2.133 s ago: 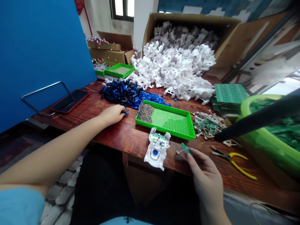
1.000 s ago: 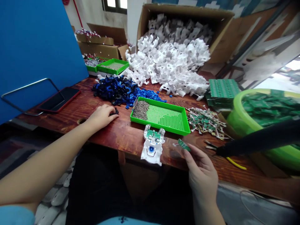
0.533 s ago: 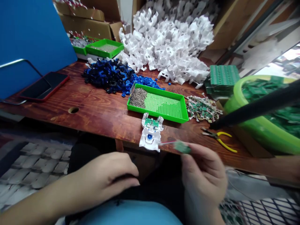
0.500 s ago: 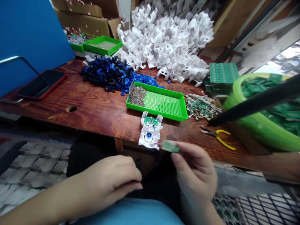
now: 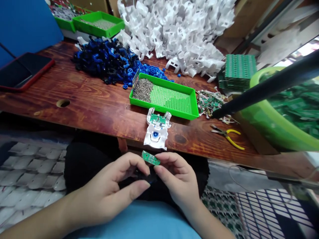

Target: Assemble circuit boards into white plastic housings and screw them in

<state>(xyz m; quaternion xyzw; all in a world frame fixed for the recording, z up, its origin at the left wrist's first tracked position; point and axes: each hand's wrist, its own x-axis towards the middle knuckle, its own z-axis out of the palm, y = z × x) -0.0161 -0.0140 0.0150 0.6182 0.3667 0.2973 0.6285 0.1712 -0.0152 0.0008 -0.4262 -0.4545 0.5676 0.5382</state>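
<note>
Between the thumb and fingers of my right hand (image 5: 178,174) is a small green circuit board (image 5: 151,158), held by its right end above my lap. My left hand (image 5: 119,184) is close by on the left, its thumb and forefinger parted, apart from the board as far as I can see. Just beyond, at the table's front edge, lies an opened white plastic housing. Its near shell (image 5: 156,141) carries a blue round piece, and its far half (image 5: 159,120) has another green board fitted in it.
A green tray (image 5: 171,113) with small metal screws sits behind the housing. Blue and black parts (image 5: 104,61) and white shells (image 5: 174,33) are heaped further back. Yellow-handled pliers (image 5: 228,135), wired boards (image 5: 211,101), stacked panels (image 5: 239,71) and a green basin (image 5: 264,109) stand right. A phone (image 5: 25,71) lies left.
My right hand has brought the circuit board left and toward my left hand. The left hand's thumb and forefinger have spread from a curled pose. The camera view has shifted slightly.
</note>
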